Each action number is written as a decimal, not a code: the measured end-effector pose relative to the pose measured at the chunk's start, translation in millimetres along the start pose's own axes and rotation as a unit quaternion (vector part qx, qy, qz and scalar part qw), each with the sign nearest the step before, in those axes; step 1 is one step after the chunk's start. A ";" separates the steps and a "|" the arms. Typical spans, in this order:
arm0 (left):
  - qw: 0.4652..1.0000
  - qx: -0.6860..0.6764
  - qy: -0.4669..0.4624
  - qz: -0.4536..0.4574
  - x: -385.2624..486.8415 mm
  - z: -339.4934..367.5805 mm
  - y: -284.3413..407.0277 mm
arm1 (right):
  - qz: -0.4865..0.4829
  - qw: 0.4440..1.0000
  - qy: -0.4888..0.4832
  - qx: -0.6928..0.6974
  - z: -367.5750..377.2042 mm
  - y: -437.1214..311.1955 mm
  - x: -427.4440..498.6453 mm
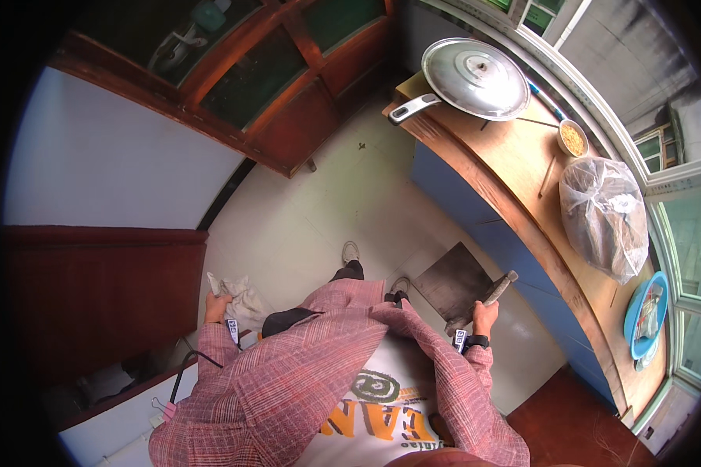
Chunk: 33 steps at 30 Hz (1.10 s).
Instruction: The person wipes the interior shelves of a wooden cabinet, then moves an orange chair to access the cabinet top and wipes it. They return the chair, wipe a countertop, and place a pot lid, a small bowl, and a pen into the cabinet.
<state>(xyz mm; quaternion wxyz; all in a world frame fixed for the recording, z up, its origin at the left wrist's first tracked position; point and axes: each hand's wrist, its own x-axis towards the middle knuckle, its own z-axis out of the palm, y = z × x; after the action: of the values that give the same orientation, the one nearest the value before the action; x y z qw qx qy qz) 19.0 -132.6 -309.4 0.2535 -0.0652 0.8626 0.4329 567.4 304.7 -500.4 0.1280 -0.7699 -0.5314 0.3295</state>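
My left hand [215, 306], at the lower left of the head view, grips a crumpled off-white cloth [242, 298] that hangs beside my body. On the right, my right hand [484, 319] is closed around a worn, pale bar [501, 287] along the edge of a dark flat board [457, 281]. The board looks like the top of a small stool or stand, held low over the floor; its underside is hidden. A dark band sits on my right wrist.
A wooden counter [502, 181] curves along the right, bearing a lidded pan [478, 79], a small bowl of yellow grains [572, 139], a tied clear plastic bag [604, 219] and a blue basin [645, 315]. A red-brown wooden cabinet [295, 125] stands ahead; a dark red panel [105, 280] is at left.
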 end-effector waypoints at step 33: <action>0.994 -0.050 0.009 -0.096 113.8 -91.8 -12.7 | 0.108 0.894 -0.246 0.358 327.8 -296.5 -22.7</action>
<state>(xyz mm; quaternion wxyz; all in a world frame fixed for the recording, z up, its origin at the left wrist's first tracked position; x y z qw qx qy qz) -109.9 -199.8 -329.1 0.2824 -0.1637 0.8321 0.4483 134.0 353.3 -575.6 0.2239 -0.6188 -0.3053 0.6883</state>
